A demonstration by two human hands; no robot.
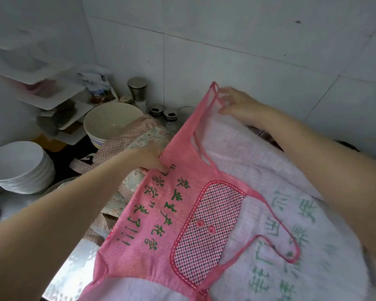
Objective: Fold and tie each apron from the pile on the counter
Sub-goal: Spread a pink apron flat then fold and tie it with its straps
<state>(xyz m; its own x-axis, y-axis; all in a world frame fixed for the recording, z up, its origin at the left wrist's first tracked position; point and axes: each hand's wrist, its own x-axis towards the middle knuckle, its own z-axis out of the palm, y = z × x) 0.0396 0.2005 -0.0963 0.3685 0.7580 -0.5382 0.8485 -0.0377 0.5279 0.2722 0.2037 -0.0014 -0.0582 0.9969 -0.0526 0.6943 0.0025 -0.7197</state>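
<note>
On the counter (pixel 74 263), fingers (pixel 161 168) pinch apron (pixel 161 231).

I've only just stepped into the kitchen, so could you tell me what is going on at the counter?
A person is laying out a pink apron with green lettering and a checked pocket. The left hand pinches its edge near the lettering, while the right hand holds the strap end farther back. The apron lies spread over a pale checked apron; it is not yet folded or tied. A floral apron lies bunched beside a bowl and stacked plates.
</note>
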